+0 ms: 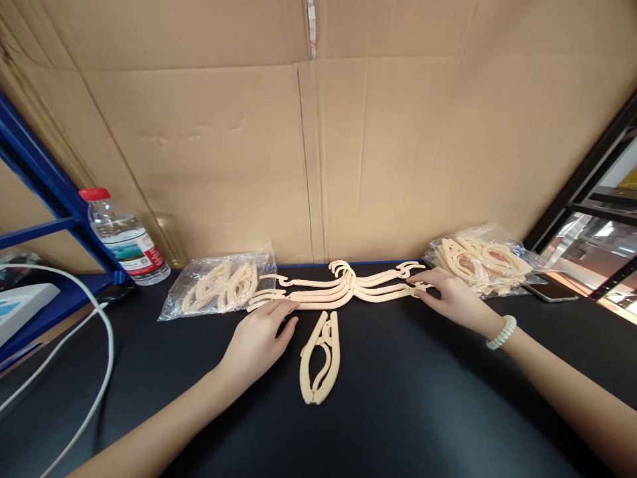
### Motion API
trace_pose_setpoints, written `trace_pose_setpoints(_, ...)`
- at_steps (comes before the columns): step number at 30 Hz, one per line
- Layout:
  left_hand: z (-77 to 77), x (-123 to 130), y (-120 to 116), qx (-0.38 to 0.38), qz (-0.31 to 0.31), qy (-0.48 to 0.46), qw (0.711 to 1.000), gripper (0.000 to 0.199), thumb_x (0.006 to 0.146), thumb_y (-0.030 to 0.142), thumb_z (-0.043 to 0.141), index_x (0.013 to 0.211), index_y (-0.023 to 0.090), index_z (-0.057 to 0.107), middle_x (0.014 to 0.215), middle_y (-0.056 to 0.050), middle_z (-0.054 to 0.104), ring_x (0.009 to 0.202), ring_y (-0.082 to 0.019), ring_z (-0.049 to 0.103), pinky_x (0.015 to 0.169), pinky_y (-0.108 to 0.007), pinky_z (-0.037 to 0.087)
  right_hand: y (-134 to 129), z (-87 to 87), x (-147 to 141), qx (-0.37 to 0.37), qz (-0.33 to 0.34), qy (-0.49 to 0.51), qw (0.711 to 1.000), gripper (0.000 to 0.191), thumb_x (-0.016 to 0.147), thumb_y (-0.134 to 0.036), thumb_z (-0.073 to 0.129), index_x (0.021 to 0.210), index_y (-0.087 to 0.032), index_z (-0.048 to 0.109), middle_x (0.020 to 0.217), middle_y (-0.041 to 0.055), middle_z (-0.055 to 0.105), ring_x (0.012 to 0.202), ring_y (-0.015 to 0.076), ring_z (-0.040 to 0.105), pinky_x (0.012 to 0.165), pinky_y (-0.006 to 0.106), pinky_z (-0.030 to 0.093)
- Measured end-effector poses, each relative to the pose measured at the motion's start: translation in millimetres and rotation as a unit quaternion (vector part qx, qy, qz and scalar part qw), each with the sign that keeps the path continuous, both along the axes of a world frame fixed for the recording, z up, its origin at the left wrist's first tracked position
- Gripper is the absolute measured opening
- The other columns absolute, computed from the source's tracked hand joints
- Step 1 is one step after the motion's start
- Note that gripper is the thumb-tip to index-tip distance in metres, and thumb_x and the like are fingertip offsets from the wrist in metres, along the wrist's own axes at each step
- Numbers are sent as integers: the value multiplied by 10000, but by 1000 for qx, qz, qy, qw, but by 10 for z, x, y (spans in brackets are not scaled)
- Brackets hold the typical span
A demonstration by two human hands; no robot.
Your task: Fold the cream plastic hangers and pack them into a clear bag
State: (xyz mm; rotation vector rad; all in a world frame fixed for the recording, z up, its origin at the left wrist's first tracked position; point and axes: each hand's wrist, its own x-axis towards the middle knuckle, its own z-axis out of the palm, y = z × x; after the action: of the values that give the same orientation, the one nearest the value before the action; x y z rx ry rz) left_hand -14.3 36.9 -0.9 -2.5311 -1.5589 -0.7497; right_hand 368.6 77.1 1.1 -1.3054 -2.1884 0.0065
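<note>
1. A folded hanger [335, 352], smooth, cream-coloured and leaf-shaped, lies flat on the black matte table [398, 405]; directions below run from it.
2. Between twelve and one o'clock lie several spread hangers [351, 287] of the same cream, plastic-looking material, their curved arms side by side, their hooks bunched at the far edge.
3. Between nine and ten o'clock, the left hand [261, 335] rests at the spread hangers' left ends, thumb standing apart from the fingers.
4. Between two and three o'clock, the right hand [458, 302], below a bracelet [501, 333] of pale beads, has thumb and forefinger narrowly parted at their right ends. Whether either hand grips or merely touches cannot be told.
5. At ten o'clock, a crinkled clear bag [174, 297] holds cream curved pieces, apparently folded hangers too.
6. At two o'clock, a second clear bag [490, 232] holds more, piled together; a phone [552, 291] lies just beside it.
7. Farther out at ten o'clock stands a red-capped clear bottle [134, 242] of colourless liquid, before creased brown cardboard [223, 166].
</note>
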Motion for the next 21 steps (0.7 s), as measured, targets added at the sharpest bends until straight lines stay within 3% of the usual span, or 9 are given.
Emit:
trace_pose_setpoints(9, -28, -36, 45, 6, -2, 4, 1000, 304, 919, 311, 402, 1067, 182, 633, 1093, -89, 676, 992, -262, 642, 836, -402, 536, 35, -38, -4, 10, 39, -15, 999, 162, 887, -262, 541, 967, -200, 667, 954, 77, 686, 940, 254, 602, 823, 430, 514)
trace_pose_setpoints(15, -31, -19, 40, 24, -19, -2, 1000, 283, 910, 289, 410, 1029, 189, 646, 1040, -80, 672, 945, -243, 649, 831, -380, 537, 19, -108, -76, -25, 55, -4, 998, 159, 864, -283, 604, 987, -206, 668, 986, 89, 646, 957, 247, 579, 844, 414, 510)
trace_pose_setpoints(21, -67, -19, 35, 19, -24, -23, 999, 259, 904, 270, 417, 1015, 200, 640, 1031, -72, 667, 943, -230, 645, 833, -373, 536, -6, -96, -154, -36, 78, -2, 996, 138, 903, -298, 551, 855, -215, 651, 885, 70, 650, 873, 232, 576, 783, 395, 498)
